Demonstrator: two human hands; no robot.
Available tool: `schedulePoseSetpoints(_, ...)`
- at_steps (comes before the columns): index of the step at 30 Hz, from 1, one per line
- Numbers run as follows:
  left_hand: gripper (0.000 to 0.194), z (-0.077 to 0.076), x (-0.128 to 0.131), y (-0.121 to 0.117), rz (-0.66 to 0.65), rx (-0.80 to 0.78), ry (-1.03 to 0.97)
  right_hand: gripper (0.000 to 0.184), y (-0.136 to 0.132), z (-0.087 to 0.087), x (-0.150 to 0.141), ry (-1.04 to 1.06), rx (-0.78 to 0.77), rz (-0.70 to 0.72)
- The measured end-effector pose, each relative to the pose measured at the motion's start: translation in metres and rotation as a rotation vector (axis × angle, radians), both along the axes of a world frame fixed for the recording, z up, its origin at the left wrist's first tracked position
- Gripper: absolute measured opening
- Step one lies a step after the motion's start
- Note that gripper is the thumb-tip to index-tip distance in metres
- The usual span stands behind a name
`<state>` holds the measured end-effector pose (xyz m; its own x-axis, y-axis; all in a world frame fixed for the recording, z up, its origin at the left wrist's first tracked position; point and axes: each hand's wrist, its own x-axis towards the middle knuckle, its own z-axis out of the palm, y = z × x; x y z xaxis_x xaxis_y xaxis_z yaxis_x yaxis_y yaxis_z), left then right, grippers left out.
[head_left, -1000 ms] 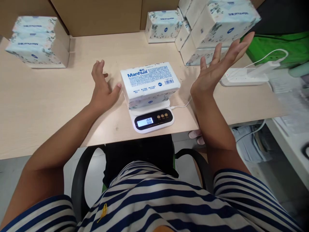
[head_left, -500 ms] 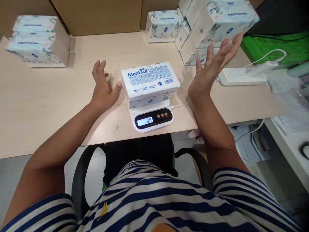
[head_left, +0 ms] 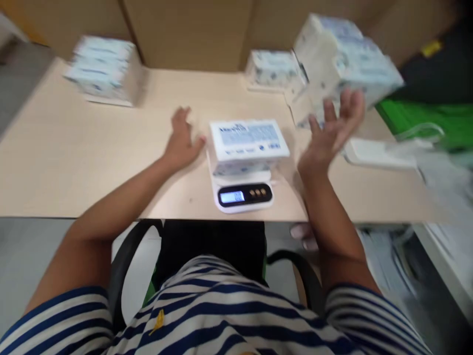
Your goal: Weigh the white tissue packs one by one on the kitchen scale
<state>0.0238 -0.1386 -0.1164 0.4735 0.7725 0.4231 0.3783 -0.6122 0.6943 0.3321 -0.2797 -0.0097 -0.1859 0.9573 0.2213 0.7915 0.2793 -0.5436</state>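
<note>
A white and blue tissue pack (head_left: 248,143) lies on a small white kitchen scale (head_left: 244,196) at the desk's front edge. My left hand (head_left: 182,142) rests on the desk just left of the pack, fingers spread, thumb almost at the pack's side. Raised right of the pack is my right hand (head_left: 331,135), palm turned inward, fingers stretched apart and holding nothing. The picture is blurred by motion.
A pile of tissue packs (head_left: 342,64) stands at the back right, one pack (head_left: 271,69) behind the scale, and a stack (head_left: 105,69) at the back left. A white power strip (head_left: 377,152) lies right. Cardboard (head_left: 185,29) lines the back of the desk (head_left: 74,162).
The view has swung and blurred, so everything sits lower and further right in the picture. My right hand has dropped and drawn nearer the pack. My left hand stays beside it.
</note>
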Motion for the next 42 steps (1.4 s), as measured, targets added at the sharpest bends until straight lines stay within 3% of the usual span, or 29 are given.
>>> schedulePoseSetpoints(4,0.09,0.012,0.001,-0.016,0.049,-0.059,0.067,0.121,0.035,0.037,-0.039,-0.169,0.036,0.272)
schedulePoseSetpoints(8,0.088,0.022,-0.002,-0.028,0.072,-0.061,0.098,0.124,0.02,0.048,-0.046,-0.348,-0.06,0.32)
schedulePoseSetpoints(11,0.086,0.024,-0.006,-0.027,0.056,-0.069,0.085,0.126,0.017,0.051,-0.04,-0.451,-0.175,0.286)
schedulePoseSetpoints(13,0.082,0.024,-0.007,-0.024,0.047,-0.072,0.086,0.126,0.034,0.059,-0.029,-0.493,-0.164,0.244)
schedulePoseSetpoints(18,0.077,0.023,-0.006,-0.021,0.081,-0.095,0.085,0.124,0.12,0.094,0.031,-0.636,-0.007,-0.032)
schedulePoseSetpoints(21,0.079,0.026,-0.004,-0.022,0.105,-0.112,0.108,0.12,0.167,0.105,0.062,-0.64,0.007,-0.195)
schedulePoseSetpoints(25,0.08,0.026,-0.004,-0.024,0.146,-0.151,0.097,0.114,0.204,0.091,0.073,-0.644,-0.107,-0.354)
schedulePoseSetpoints(30,0.079,0.023,-0.004,-0.026,0.129,-0.185,0.052,0.108,0.222,0.062,0.069,-0.681,-0.135,-0.447)
schedulePoseSetpoints(36,0.085,0.017,-0.002,-0.027,0.138,-0.225,-0.031,0.06,0.222,0.052,0.064,-0.695,-0.08,-0.625)
schedulePoseSetpoints(42,0.083,0.018,-0.003,-0.031,0.114,-0.234,-0.063,0.073,0.231,0.047,0.049,-0.628,-0.11,-0.751)
